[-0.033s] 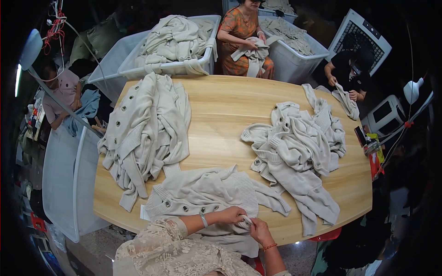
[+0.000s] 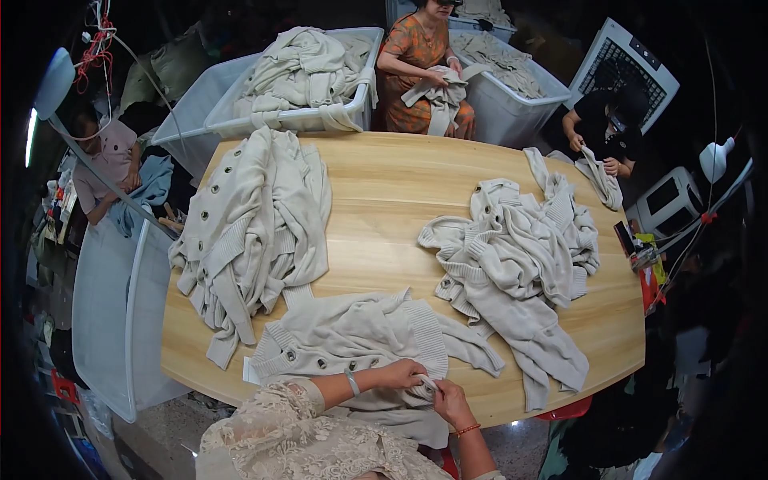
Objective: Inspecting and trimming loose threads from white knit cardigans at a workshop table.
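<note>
Now left hand, right hand both pinch small white tag on cream cardigan.

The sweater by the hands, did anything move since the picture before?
No, nothing visibly changed. Both the left hand and the right hand still pinch the hem of the cream sweater, and the sweater piles on the wooden table lie as before.

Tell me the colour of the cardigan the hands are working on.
Pale cream-beige; the cardigan shows best in the head view.
</note>
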Tool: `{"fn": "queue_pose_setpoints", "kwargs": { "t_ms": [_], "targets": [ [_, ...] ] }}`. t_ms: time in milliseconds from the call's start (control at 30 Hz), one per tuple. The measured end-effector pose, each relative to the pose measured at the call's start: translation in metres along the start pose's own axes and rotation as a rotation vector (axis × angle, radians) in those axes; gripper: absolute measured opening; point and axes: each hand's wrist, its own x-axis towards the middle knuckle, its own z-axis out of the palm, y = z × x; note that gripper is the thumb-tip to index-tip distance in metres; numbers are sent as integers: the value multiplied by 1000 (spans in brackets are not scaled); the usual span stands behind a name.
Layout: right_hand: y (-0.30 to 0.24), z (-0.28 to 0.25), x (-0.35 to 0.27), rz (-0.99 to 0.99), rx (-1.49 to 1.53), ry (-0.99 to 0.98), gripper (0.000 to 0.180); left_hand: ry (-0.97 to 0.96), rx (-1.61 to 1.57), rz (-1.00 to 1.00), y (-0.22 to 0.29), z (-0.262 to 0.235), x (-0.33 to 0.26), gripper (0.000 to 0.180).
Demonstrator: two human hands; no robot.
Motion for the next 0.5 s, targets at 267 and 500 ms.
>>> {"fn": "queue_pose_setpoints", "kwargs": {
  "t_ms": [267,500],
  "targets": [
    [-18,6,-2,6,26,-115,21,-21,-119,-28,4,-7,-28,23],
    [-55,3,7,341,489,-163,11,292,56,102,22,-22,-54,26]
  ]
}}
